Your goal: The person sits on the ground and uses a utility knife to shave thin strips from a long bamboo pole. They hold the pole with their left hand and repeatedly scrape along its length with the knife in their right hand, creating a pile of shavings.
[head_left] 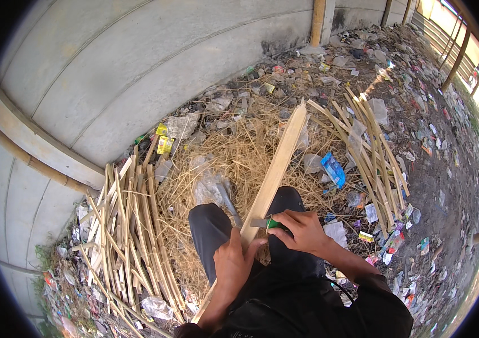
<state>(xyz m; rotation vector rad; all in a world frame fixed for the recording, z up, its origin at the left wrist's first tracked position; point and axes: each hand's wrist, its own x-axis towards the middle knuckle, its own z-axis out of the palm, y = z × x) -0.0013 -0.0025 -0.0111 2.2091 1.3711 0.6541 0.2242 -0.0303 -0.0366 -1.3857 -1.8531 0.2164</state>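
Observation:
A long, flat pale strip of split bamboo [280, 156] slants across my lap, its far end pointed and its near end running under my left forearm. My left hand [234, 262] is closed around its lower part, thumb stretched across it. My right hand [302, 230] grips a knife [259, 223] by its green handle, thumb on top. The short grey blade lies across the strip just beyond my left thumb; whether it has cut into the surface I cannot tell. A grey, blade-like piece [227, 200] shows beside the strip, over the shavings between my knees.
A heap of thin bamboo slats [132, 236] lies at my left, a looser bundle of slats [374, 158] at the right. Curled shavings [222, 146] cover the ground ahead. A blue wrapper [333, 170] and other litter surround them. A concrete panel wall [138, 67] stands beyond.

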